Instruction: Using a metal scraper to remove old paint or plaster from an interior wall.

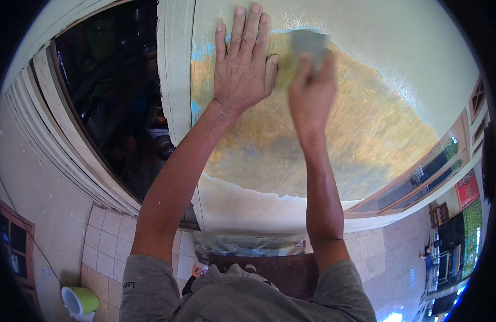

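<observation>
My left hand lies flat on the painted wall, palm down, near the door frame. Pale dust clings to its wrist. My right hand grips a flat grey scraper, blurred by motion; its handle is hidden in my fingers. The blade is at the upper edge of a large stripped patch, where tan and grey plaster shows. Thin blue traces and whitish scuffed paint run along the rim of that patch.
To the left, a wooden door frame borders a dark doorway. Below me are a dark brown surface and a crumpled sheet. A green bucket stands on floor tiles. A window is at right; a person is far off.
</observation>
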The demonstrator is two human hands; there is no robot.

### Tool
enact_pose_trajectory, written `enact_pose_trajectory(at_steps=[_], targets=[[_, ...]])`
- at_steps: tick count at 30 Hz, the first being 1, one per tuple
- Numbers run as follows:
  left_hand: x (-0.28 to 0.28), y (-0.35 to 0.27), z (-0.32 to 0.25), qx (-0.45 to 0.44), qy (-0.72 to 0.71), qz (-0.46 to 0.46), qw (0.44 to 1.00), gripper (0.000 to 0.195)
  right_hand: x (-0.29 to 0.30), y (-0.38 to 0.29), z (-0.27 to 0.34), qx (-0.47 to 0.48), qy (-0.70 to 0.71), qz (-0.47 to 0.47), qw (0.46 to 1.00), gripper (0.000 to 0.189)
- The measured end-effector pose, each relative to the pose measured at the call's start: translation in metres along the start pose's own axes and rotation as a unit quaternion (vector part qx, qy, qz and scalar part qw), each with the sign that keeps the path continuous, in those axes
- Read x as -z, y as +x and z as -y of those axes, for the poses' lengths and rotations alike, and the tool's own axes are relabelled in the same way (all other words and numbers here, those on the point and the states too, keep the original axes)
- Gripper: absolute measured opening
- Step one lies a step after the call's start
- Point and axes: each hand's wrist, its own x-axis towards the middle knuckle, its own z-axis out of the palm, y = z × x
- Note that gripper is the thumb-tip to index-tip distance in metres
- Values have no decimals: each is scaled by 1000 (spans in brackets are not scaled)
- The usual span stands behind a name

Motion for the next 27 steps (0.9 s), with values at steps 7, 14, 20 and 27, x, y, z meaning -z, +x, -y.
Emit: enact_pose_trajectory(at_steps=[7,14,20,27], targets=[[-4,-4,-1,-11,21,-45,999,67,-4,-10,5,20,-50,77,996,21],[-52,18,49,-218,-53,-310,924,57,-4,1,8,14,-22,-38,999,19],[-2,0,-3,-3,-56,-15,998,56,12,12,-6,23,-13,-52,998,16],[-50,10,21,-194,-87,-299,930,55,18,21,-15,-3,-29,-19,999,18]])
